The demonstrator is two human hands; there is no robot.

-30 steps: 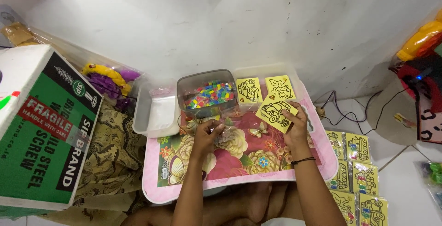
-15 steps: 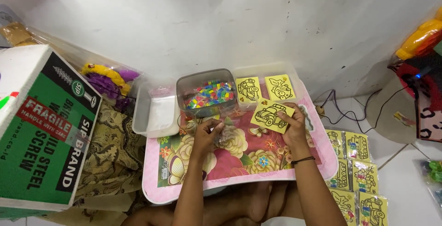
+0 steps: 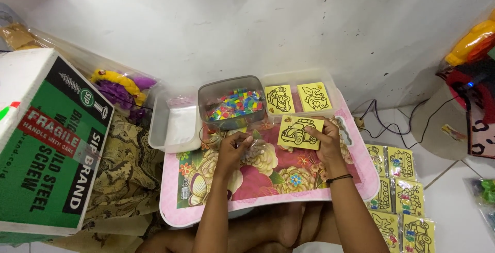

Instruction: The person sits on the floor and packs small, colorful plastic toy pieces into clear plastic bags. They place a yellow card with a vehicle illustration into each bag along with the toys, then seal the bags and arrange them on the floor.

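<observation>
On the tray [image 3: 216,201], the right hand [image 3: 324,142] is pinching the yellow card [image 3: 300,132], now lowered flat at twelve o'clock. The left hand [image 3: 233,150] is still clamping a clear bag [image 3: 255,151], at three o'clock.

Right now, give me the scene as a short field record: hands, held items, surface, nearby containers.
left hand: left hand pinches a small clear plastic bag over the tray
right hand: right hand holds a yellow car card by its right edge
surface: pink floral lap tray
containers: grey tub of coloured bits; clear tub with two more yellow cards; empty clear tub
right of tray: packed yellow cards on the floor
left: green and white cardboard box
</observation>
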